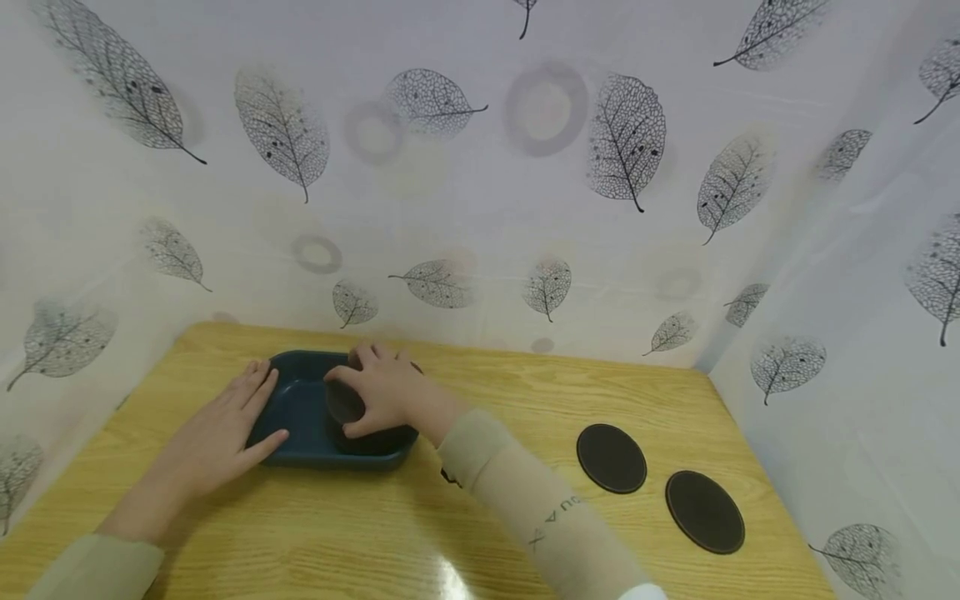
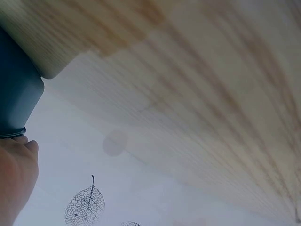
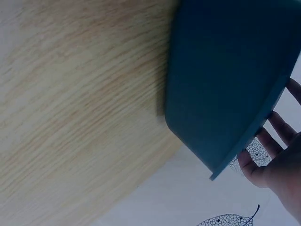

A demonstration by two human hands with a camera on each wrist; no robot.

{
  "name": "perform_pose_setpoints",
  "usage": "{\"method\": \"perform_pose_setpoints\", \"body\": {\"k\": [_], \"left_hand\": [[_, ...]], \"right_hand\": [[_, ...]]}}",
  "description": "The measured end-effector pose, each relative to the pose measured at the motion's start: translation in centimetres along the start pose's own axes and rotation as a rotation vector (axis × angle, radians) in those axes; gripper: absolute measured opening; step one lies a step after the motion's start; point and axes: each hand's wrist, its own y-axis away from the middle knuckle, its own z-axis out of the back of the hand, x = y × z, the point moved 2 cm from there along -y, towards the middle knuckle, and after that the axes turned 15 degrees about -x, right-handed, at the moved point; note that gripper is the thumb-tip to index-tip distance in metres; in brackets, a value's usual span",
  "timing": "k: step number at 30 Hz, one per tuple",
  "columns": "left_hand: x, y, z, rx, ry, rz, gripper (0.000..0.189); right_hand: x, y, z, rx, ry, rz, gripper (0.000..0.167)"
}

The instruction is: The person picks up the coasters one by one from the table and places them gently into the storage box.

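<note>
A dark blue tray (image 1: 296,458) with raised walls sits on the table toward the left. My left hand (image 1: 217,433) rests along its left rim, fingers straight and thumb stretched over the front corner. Inside the tray's right part, my right hand (image 1: 386,392) holds a dark round coaster (image 1: 345,404) from above, fingers and thumb spread about its edge. Much of that coaster is hidden under the hand, and whether others lie beneath it I cannot tell. In the right wrist view, the fingertips (image 3: 247,160) reach over the tray's rim and the coaster is out of sight.
Two more dark round coasters, a nearer one (image 1: 705,512) and a farther one (image 1: 611,458), lie flat at the right of the wooden table (image 1: 517,392). A white curtain (image 1: 480,217) with leaf prints hangs behind the table and along its sides.
</note>
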Motion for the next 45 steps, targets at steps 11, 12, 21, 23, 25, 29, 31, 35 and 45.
{"method": "perform_pose_setpoints", "body": {"k": [11, 12, 21, 23, 25, 29, 31, 35, 45], "left_hand": [[-0.2, -0.1, -0.2, -0.021, -0.001, -0.017, 0.093], [-0.2, -0.2, -0.2, -0.018, -0.001, -0.017, 0.093], [-0.3, -0.3, -0.2, -0.017, -0.003, -0.017, 0.094], [-0.3, -0.3, -0.2, -0.019, -0.001, -0.018, 0.094], [-0.4, -0.3, -0.1, -0.022, 0.003, -0.02, 0.094], [-0.3, -0.3, -0.1, -0.032, -0.002, -0.029, 0.094], [-0.2, -0.2, -0.1, -0.037, -0.005, -0.034, 0.094], [-0.1, -0.2, -0.2, -0.038, -0.008, -0.04, 0.094], [-0.2, 0.1, -0.1, -0.055, -0.011, -0.046, 0.093]], "right_hand": [[0.4, 0.3, -0.7, 0.001, 0.02, -0.015, 0.076], [0.4, 0.4, -0.6, 0.003, 0.021, -0.017, 0.076], [0.3, 1.1, -0.2, -0.015, 0.03, 0.012, 0.076], [0.2, 1.4, 0.0, -0.028, 0.029, 0.023, 0.076], [-0.1, 1.8, 0.3, -0.042, 0.036, 0.03, 0.077], [-0.8, 3.0, 0.8, -0.059, 0.035, 0.041, 0.077], [-1.2, 3.7, 1.1, -0.063, 0.016, 0.044, 0.076], [-2.3, 5.2, 1.8, -0.066, 0.0, 0.044, 0.076], [-4.5, 8.9, 3.1, -0.082, 0.018, 0.02, 0.078]]}}
